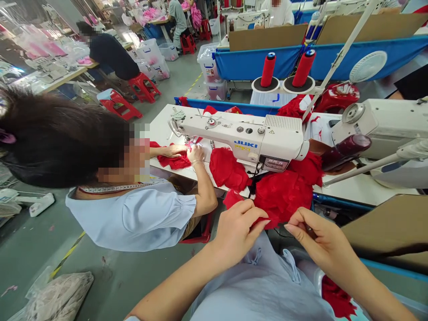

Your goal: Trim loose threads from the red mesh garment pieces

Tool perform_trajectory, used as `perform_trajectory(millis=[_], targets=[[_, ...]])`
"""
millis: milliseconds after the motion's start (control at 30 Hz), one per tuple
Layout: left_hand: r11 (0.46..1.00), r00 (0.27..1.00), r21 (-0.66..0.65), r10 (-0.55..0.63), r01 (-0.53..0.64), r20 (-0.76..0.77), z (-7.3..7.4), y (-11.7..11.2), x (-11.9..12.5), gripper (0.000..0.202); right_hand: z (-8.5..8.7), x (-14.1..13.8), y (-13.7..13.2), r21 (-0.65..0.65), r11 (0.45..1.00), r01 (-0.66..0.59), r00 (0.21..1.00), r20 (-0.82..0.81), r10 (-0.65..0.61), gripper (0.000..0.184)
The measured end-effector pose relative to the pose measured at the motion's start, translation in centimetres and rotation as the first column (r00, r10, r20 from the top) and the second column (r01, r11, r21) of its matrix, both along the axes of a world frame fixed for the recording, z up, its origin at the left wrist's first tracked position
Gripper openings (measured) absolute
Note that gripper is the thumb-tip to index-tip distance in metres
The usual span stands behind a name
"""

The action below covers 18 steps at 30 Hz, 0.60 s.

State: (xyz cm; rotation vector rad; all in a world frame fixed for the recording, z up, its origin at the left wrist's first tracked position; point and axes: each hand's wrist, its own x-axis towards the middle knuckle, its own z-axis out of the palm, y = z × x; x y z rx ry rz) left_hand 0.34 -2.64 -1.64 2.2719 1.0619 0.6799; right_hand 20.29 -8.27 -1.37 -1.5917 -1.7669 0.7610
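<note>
1. Pinching a bunch of red fabric (284,196) between thumb and fingers, our left hand (239,232) sits low in the middle of the view. It is closed on the cloth's near left corner.
2. Our right hand (321,243) is just to the right of it, with the fingers drawn narrowly together and the tips touching the fabric's near edge. Something small and dark shows between those fingers, too small to name, and we cannot tell whether they grip the cloth itself.
3. The red fabric is heaped on the near edge of the white table (351,189) and spills down from it to our two hands, above our pale blue lap.
4. A white sewing machine (267,142) lies across the table just beyond the heap. A second red piece (227,169) rests on the table edge to the left of the heap.
5. A co-worker (140,214) in a pale blue top sits on the near left, bent toward the machine's left end. The co-worker's hands (187,154) lie close together on red cloth beside the needle.
6. Two red thread cones (267,69) stand upright side by side on round bases beyond the machine, and a white fan (368,66) is to their right.
7. Another machine (384,129) stands at the right edge of the table, and red stools (120,104) stand on the grey floor at the far left.
</note>
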Motion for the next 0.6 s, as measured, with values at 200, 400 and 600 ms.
perform_trajectory(millis=[200,400,600], targets=[[0.997,0.987,-0.012,-0.081,0.080,-0.137,-0.4,-0.1,0.9,0.017,1.0,-1.8,0.2,0.184,0.971,-0.155,0.983,-0.072,0.171,0.020],[0.990,0.958,0.043,-0.122,0.137,-0.258,-0.3,0.8,-0.4,0.032,-0.1,-0.3,-1.0,0.372,0.877,-0.305,0.798,0.602,0.023,0.026],[0.990,0.892,-0.038,-0.139,0.136,-0.430,0.0,1.6,-1.5,0.032,-1.1,1.8,-1.5,0.337,0.901,-0.273,0.730,0.683,-0.034,0.025]])
